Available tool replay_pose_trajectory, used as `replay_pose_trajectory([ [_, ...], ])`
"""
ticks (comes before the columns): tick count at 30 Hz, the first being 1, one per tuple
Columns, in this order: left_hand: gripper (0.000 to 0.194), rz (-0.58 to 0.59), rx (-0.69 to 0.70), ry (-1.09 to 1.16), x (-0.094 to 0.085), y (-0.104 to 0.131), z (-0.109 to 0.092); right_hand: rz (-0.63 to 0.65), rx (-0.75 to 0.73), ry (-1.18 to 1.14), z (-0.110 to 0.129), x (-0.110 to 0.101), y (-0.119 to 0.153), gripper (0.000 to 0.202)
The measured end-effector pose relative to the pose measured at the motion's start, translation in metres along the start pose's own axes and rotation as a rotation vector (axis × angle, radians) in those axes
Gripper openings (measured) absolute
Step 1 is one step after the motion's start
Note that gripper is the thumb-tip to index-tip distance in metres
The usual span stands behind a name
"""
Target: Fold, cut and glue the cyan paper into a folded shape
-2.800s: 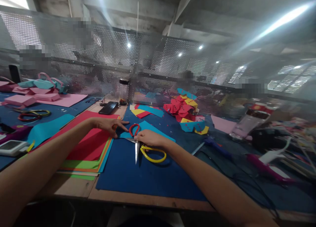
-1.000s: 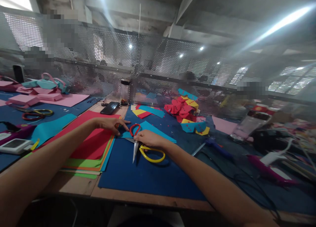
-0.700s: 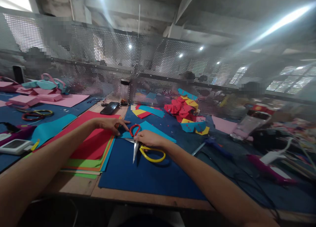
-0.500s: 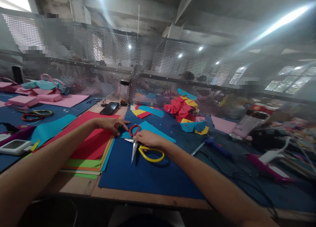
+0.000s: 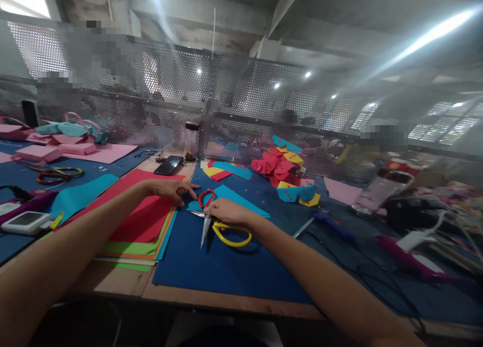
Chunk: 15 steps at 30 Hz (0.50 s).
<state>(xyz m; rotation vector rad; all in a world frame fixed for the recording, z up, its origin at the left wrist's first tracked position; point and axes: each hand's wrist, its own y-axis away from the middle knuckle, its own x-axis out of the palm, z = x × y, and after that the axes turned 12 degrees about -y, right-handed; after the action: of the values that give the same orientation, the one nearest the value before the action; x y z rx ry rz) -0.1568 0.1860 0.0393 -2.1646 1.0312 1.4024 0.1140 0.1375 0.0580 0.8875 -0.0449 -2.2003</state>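
Note:
A pair of scissors (image 5: 207, 225) with one red and one yellow handle is held in my right hand (image 5: 228, 211), its blades spread apart. One blade points toward the front edge of the table, the other to the left. Light blue paper (image 5: 241, 202) lies under and behind the right hand. My left hand (image 5: 169, 190) rests at the right border of a stack of coloured sheets, red paper (image 5: 139, 220) on top. Its index finger is stretched toward the blue paper and the thumb is bent down, with a gap between them.
Folded red, yellow and blue paper pieces (image 5: 281, 168) are heaped at the back. A phone (image 5: 169, 165) and a jar (image 5: 191, 141) stand near the mesh partition (image 5: 234, 110). To the right lie a blue glue gun (image 5: 334, 225), its cable and a purple power strip (image 5: 411, 259). Pink paper boxes (image 5: 75, 143) sit far left.
The camera view has shifted very slightly. Both hands and the scissors keep the same pose over the paper.

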Motion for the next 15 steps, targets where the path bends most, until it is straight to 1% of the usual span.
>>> replay_pose_trajectory([
  [7, 0.048, 0.007, -0.017, 0.007, -0.0029, 0.0009, -0.0047, 0.007, -0.005, 0.012, -0.0002, 0.0004, 0.0008, 0.039],
  [15, 0.049, -0.001, -0.017, 0.005, -0.0021, 0.0003, -0.0037, 0.001, -0.02, 0.034, -0.0019, 0.0014, -0.0019, 0.042],
])
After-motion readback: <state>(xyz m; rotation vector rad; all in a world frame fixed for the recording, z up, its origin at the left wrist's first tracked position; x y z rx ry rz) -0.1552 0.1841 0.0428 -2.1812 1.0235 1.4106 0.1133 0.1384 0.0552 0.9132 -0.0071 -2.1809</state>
